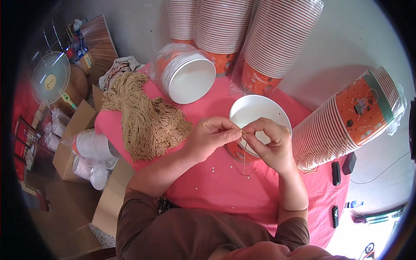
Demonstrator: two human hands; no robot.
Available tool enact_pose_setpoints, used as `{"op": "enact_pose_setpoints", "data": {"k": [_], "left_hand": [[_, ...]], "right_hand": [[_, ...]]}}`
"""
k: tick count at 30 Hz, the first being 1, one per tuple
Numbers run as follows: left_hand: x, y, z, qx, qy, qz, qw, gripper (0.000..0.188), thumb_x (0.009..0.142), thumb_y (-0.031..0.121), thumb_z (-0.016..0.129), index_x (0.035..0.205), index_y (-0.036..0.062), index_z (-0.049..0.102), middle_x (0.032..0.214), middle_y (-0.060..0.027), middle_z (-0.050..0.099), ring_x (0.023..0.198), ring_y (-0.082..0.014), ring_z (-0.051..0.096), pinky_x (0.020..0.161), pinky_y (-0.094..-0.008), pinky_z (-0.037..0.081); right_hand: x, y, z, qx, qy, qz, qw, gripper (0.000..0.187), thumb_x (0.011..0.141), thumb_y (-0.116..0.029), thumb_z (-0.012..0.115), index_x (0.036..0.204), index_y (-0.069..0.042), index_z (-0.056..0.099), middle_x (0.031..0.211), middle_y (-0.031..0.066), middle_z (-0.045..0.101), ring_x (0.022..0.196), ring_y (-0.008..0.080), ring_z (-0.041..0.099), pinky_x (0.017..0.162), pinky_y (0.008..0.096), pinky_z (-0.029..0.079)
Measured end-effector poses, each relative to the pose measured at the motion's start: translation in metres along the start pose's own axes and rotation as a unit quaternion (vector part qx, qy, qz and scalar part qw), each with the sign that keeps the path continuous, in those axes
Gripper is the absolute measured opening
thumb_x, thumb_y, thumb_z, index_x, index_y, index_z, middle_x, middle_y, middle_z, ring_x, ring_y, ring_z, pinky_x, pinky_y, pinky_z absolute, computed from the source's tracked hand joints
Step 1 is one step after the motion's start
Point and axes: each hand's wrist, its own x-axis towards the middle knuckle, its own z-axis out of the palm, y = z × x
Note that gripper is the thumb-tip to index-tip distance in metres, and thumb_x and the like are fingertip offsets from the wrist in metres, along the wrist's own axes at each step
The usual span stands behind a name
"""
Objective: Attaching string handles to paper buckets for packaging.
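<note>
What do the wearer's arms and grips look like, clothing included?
The brown shirt looks plain, with short sleeves; both forearms are bare. The left grip and right grip are ungloved, with no ring, watch or bracelet visible.

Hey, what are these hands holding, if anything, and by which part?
A thin tan string, pinched near its top by the fingertips of the left hand and right hand; the grip's exact spot is too small to tell.
</note>
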Motion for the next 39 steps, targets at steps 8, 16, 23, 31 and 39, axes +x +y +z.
{"op": "enact_pose_setpoints", "data": {"k": [8,16,23,31,39], "left_hand": [[0.002,-0.004,0.0,0.111,0.023,0.065,0.991,0.013,0.099,0.008,0.065,0.106,-0.0021,0.068,0.091,-0.0019,0.069,0.083,-0.0042,0.063,0.07,-0.0201,0.052],[0.001,0.003,0.003,0.094,0.025,0.023,0.995,0.012,0.099,0.008,0.064,0.106,-0.0021,0.066,0.092,-0.0001,0.067,0.082,-0.0033,0.06,0.069,-0.0203,0.05],[0.002,0.005,0.001,0.005,-0.012,-0.015,1.0,0.016,0.101,0.014,0.062,0.107,-0.0008,0.066,0.094,-0.0005,0.066,0.086,-0.0039,0.059,0.073,-0.0205,0.051],[0.0,0.005,0.004,0.007,-0.009,-0.035,0.999,0.017,0.1,0.015,0.064,0.107,-0.0009,0.066,0.094,-0.0005,0.066,0.086,-0.0041,0.06,0.073,-0.0204,0.051],[-0.001,0.002,0.006,0.094,0.022,0.021,0.995,0.012,0.099,0.008,0.065,0.106,-0.0009,0.067,0.091,0.0005,0.067,0.082,-0.0029,0.06,0.07,-0.0195,0.05]], "right_hand": [[-0.001,0.004,-0.001,-0.02,0.008,0.0,1.0,0.009,0.083,0.005,0.071,0.091,0.0,0.069,0.086,0.0095,0.072,0.08,0.0215,0.072,0.069,0.0323,0.055],[0.0,0.002,-0.005,-0.006,-0.004,0.027,1.0,0.01,0.083,0.005,0.072,0.092,0.0,0.069,0.085,0.0082,0.073,0.079,0.0176,0.072,0.069,0.0298,0.055],[0.003,0.001,-0.006,-0.007,-0.004,-0.029,1.0,0.014,0.079,0.004,0.075,0.09,-0.001,0.067,0.083,0.007,0.069,0.076,0.0202,0.068,0.069,0.0327,0.053],[0.002,0.003,-0.003,-0.029,-0.006,-0.035,0.999,0.014,0.077,0.002,0.075,0.087,-0.002,0.067,0.081,0.0088,0.068,0.074,0.0246,0.067,0.068,0.0357,0.051],[0.002,0.002,-0.005,-0.032,-0.002,-0.034,0.999,0.011,0.079,0.004,0.072,0.087,-0.001,0.066,0.082,0.0102,0.069,0.075,0.025,0.068,0.068,0.0356,0.053]]}}
